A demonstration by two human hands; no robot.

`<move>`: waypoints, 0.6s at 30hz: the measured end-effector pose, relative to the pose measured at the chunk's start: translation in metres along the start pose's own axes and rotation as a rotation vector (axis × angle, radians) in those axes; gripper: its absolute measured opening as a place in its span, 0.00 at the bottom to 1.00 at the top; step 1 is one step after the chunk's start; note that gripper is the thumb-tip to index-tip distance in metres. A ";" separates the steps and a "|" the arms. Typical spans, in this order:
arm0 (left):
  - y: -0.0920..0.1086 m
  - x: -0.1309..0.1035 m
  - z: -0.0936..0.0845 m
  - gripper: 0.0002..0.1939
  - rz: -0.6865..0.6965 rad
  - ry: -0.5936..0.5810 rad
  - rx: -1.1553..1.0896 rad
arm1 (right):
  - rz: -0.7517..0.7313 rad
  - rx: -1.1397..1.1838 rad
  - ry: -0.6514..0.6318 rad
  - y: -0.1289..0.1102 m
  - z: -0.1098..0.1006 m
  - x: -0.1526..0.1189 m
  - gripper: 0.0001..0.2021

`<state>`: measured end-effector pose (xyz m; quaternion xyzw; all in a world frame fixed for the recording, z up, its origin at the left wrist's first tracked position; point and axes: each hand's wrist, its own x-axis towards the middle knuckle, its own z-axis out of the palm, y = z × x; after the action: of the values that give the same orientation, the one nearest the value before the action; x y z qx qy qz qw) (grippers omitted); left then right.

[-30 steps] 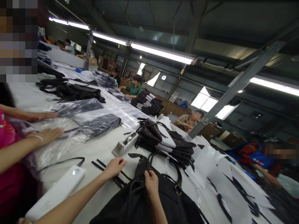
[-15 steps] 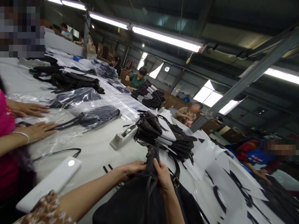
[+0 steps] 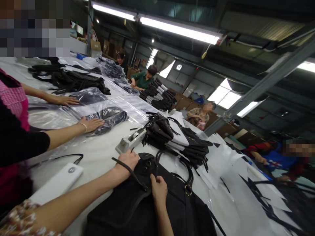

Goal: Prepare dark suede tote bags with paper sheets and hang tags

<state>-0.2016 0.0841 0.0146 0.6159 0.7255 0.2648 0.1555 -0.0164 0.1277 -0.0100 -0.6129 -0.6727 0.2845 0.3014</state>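
A large black handbag (image 3: 137, 209) lies on the white table before me, with brass-coloured fittings on its flap and handle (image 3: 189, 183). Over its upper left edge, my left hand (image 3: 126, 164) is closed with curled fingers. A dark strap tip pokes out above those fingers, and another thin black strap (image 3: 130, 172) crosses by the wrist. My right hand (image 3: 159, 190) pinches at the bag's upper middle, thumb and fingers on a narrow black strap beside the flap (image 3: 146, 162). What lies under the left palm is hidden.
A tape dispenser (image 3: 130, 140) stands beyond my left hand, beside stacked black bags (image 3: 177, 141). A white power bank (image 3: 59, 183) lies at left. A co-worker's hands (image 3: 92, 124) press a plastic-wrapped bag (image 3: 110, 114). Papers (image 3: 221, 160) and black straps spread at right.
My hands have moved apart from the gathered top of the bag, the left hand up and leftward. The bag now lies flatter and wider. The co-worker's hands have moved right onto the wrapped bags.
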 end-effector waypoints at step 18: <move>-0.037 -0.128 -0.002 0.16 -0.263 0.185 -0.457 | -0.060 -0.008 -0.405 -0.059 -0.031 -0.130 0.21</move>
<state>-0.2075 -0.0445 -0.0180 0.4387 0.7316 0.4544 0.2566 -0.0232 -0.0061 0.0474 -0.5240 -0.7388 0.3901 0.1656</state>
